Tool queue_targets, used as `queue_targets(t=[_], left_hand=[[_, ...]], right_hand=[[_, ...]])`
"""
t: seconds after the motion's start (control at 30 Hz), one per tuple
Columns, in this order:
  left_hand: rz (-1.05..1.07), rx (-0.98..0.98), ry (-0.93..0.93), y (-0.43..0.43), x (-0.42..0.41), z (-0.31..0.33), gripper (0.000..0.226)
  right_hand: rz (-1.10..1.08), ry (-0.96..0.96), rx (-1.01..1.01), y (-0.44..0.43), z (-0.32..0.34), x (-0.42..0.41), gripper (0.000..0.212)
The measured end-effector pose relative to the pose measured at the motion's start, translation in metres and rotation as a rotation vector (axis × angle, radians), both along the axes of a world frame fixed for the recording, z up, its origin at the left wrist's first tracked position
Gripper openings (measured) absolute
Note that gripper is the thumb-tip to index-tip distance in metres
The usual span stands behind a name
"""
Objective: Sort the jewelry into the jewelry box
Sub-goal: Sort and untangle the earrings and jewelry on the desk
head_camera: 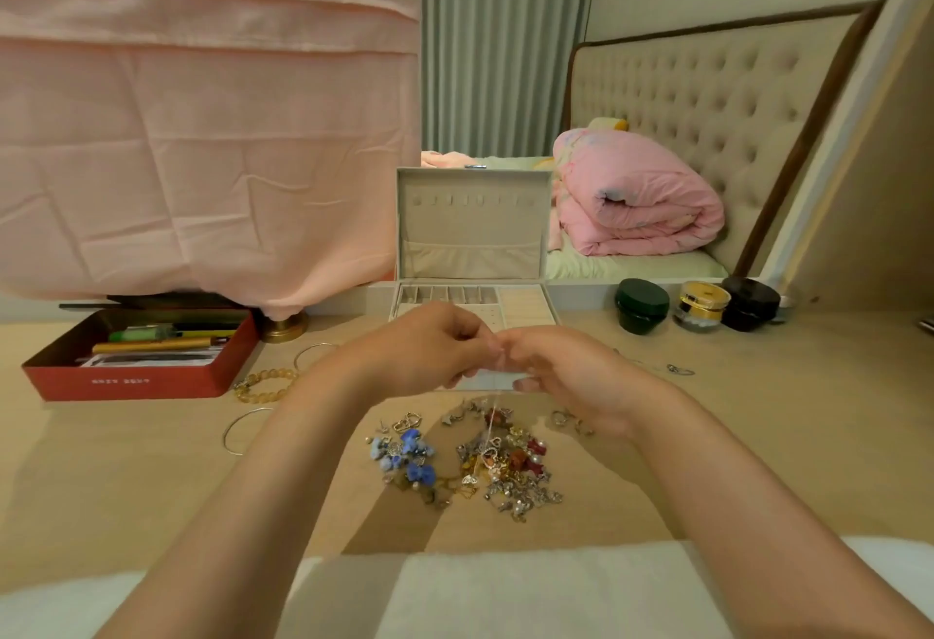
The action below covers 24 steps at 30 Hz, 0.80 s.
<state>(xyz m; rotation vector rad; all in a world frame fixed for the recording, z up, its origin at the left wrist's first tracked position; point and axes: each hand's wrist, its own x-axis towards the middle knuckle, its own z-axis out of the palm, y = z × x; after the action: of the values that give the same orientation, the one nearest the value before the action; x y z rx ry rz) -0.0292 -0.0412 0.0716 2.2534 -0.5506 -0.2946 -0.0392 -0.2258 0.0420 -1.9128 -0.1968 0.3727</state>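
- The left hand (429, 350) and right hand (571, 380) meet fingertip to fingertip, fingers curled, pinching a thin chain (494, 417); the exact grip is hard to make out.
- The chain hangs blurred into the jewelry pile (475, 466) on the tabletop (758, 436).
- Behind, the open jewelry box (472, 234) is partly hidden by the hands.

Pinching a thin chain (494, 418) between left hand (429, 350) and right hand (571, 380) above a tangled jewelry pile (505, 471) on the table (758, 436), open jewelry box (472, 234) just behind.
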Motion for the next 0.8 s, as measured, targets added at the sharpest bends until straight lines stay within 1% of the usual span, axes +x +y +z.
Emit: queue_targets(t=[0.03,0.1,0.2,0.3,0.4,0.47,0.6,0.7,0.8], left_hand=[[-0.014,0.053,-0.032,-0.007,0.002,0.006,0.025],[-0.017,0.117,-0.064,-0.017,0.006,0.016,0.023],[-0.035,0.177,-0.126,-0.033,0.013,0.028,0.023],[-0.064,0.264,-0.170,-0.055,0.020,0.032,0.018],[-0.074,0.323,-0.219,-0.081,0.027,0.026,0.020],[-0.101,0.340,-0.250,-0.106,0.031,0.019,0.020],[-0.141,0.314,-0.277,-0.138,0.038,-0.001,0.019],[-0.159,0.353,-0.298,-0.166,0.047,-0.020,0.019],[-0.158,0.401,-0.308,-0.191,0.058,-0.037,0.016]], right_hand=[[0.036,0.022,0.081,-0.008,0.001,-0.003,0.036],[0.073,0.047,0.191,-0.022,0.005,-0.008,0.032],[0.019,0.057,0.200,-0.046,0.008,-0.014,0.025],[-0.055,0.054,0.101,-0.084,0.010,-0.019,0.019],[-0.136,0.014,-0.090,-0.126,0.009,-0.022,0.017],[-0.218,0.002,-0.182,-0.157,0.004,-0.025,0.013],[-0.358,-0.022,-0.246,-0.190,-0.008,-0.023,0.014],[-0.470,-0.045,-0.336,-0.209,-0.022,-0.018,0.014],[-0.593,-0.074,-0.377,-0.220,-0.041,-0.011,0.007]])
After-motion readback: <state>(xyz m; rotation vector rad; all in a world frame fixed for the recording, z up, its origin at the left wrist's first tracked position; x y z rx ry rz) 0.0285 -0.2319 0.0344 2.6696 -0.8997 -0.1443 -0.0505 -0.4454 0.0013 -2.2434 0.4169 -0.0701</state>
